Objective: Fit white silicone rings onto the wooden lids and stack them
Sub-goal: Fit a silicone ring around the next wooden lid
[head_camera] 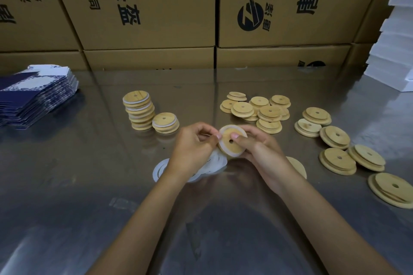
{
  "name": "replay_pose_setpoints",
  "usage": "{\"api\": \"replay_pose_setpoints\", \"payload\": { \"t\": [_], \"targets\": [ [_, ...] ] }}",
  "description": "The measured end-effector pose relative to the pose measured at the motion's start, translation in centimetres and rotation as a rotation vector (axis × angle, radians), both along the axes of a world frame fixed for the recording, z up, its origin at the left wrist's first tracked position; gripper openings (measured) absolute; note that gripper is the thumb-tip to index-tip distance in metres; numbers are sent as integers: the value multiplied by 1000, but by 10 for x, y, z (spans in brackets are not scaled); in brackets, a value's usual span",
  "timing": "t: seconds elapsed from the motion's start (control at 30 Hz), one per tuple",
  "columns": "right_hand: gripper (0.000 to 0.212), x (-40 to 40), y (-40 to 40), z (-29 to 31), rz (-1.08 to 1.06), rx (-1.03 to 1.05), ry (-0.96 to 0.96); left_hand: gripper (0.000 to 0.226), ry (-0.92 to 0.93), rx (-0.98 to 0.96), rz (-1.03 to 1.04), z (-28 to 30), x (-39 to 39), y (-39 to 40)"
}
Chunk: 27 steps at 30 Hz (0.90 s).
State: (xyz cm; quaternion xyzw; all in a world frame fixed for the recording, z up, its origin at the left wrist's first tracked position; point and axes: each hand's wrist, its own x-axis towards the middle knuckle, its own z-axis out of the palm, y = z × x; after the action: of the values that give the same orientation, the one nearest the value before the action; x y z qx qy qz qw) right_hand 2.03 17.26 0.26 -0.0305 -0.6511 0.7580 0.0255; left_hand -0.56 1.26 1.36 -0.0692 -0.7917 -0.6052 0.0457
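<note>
A round wooden lid (228,147) with a centre hole is held tilted above the table, a white silicone ring (235,155) around its rim. My right hand (259,147) grips the lid with its thumb on the face. My left hand (194,145) pinches the ring at the lid's left edge. Under my left hand lies a pile of loose white rings (161,168). A tall stack of ringed lids (138,110) and a short stack (165,123) stand at the back left. Bare lids (257,109) lie scattered at the right.
More bare lids (339,158) spread toward the right edge, one (299,166) partly hidden behind my right wrist. Flat blue printed cartons (33,98) are piled at the far left. Brown cardboard boxes (147,6) wall the back, white foam blocks (393,56) at the right.
</note>
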Motion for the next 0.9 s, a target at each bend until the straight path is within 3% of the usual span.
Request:
{"api": "replay_pose_setpoints", "payload": {
  "t": [0.2, 0.47, 0.63, 0.9],
  "targets": [
    [20, 0, 0, 1, -1, 39, 45, 8, -48, 44, 10, 0, -5, -3],
    [21, 0, 9, 3, -69, -78, -17, 17, 58, -180, -101, -2, 3, 1],
    [25, 0, 10, 4, 22, -237, -22, 12, 119, -71, -110, -1, 3, 4],
    [28, -3, 8, 3, -12, -351, 26, 3, -2, 96, -109, -7, 0, 5]
  ]
}}
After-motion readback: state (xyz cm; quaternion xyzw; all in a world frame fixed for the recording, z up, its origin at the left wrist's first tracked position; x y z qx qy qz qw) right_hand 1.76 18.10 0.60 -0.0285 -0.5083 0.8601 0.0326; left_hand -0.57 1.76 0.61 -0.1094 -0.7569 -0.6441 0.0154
